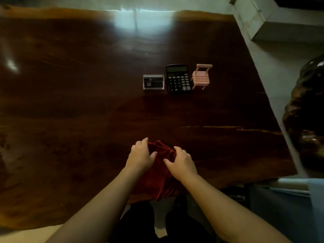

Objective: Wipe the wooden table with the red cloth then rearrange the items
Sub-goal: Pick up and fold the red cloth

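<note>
A dark red cloth (pixel 158 179) lies folded on the near edge of the wooden table (pixel 70 95), its lower part hanging over the edge. My left hand (pixel 141 156) rests on the cloth's left side and my right hand (pixel 182 163) on its right side, both with fingers curled onto the fabric. Farther back on the table stand three items in a row: a clear card holder (pixel 153 82), a black calculator (pixel 178 78) and a small pink toy chair (pixel 201 77).
The table's right edge runs diagonally past a grey floor (pixel 273 55). A dark carved wooden piece (pixel 306 111) stands at the right. A grey block (pixel 280 23) sits at the far right. My dark-clothed legs show below the table's near edge.
</note>
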A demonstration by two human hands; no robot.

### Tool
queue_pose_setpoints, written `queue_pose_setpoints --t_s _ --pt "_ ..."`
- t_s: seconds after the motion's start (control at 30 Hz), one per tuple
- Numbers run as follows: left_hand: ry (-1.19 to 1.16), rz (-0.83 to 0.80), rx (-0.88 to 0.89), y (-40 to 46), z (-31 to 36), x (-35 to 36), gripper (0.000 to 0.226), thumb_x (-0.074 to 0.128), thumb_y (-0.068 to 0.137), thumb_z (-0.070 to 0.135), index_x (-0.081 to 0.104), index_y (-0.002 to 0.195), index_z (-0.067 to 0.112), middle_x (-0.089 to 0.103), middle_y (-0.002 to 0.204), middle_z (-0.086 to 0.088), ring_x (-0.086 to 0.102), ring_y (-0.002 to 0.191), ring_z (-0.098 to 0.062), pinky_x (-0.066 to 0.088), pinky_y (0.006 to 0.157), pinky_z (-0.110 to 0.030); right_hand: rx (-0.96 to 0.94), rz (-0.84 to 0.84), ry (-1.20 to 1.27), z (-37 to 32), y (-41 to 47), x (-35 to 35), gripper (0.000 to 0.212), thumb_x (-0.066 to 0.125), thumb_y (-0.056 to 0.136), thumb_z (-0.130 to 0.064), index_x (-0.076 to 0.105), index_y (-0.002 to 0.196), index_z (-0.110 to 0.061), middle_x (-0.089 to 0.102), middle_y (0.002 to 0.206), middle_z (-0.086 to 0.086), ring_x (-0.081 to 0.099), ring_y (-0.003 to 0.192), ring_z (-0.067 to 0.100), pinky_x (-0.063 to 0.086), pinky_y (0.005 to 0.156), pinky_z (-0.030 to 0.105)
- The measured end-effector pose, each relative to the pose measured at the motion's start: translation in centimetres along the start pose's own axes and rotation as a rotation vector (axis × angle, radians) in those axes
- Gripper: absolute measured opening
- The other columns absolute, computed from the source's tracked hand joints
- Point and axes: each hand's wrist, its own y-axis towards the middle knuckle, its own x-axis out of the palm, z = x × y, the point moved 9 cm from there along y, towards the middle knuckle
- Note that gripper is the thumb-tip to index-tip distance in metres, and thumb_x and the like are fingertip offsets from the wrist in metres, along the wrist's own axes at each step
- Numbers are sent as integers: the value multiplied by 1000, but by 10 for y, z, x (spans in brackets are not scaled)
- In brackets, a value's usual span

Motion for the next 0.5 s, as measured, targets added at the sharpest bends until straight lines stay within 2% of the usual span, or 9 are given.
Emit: queue_pose_setpoints --t_s 0.13,0.23,0.3,0.4,0.5 --pt "-34 -47 -181 6 -1 3 76 73 86 42 38 149 19 60 135 -7 60 120 -25 54 95 -43 43 -9 -7 7 8 1 69 69 88 -53 47 144 -20 56 135 4 52 123 23 51 95 39" --pt "4 -132 -213 6 4 7 41 72 87 35 63 125 22 70 102 2 68 87 -13 60 77 -34 61 -102 -1 12 12 4 44 69 90 -47 62 126 -24 61 117 3 59 101 18 57 85 39" --pt "10 -185 -182 3 8 8 23 68 90 30 70 112 23 70 89 5 68 75 -10 59 64 -28 30 -159 36 12 13 3 35 70 90 -42 65 121 -26 60 115 1 60 96 17 59 82 39" --pt "-5 -171 -109 -4 16 -7 16 67 91 28 71 105 23 69 87 5 68 70 -8 48 51 -21 -34 -225 135 11 8 -3 24 69 91 -38 66 113 -29 61 112 -2 64 92 15 61 76 37" --pt "-78 -179 -64 -19 24 -23 4 66 93 28 67 97 28 67 94 4 68 75 -10 48 55 -20 -89 -287 243 9 -5 -14 12 68 93 -32 65 104 -34 63 102 -7 67 85 12 63 72 33"
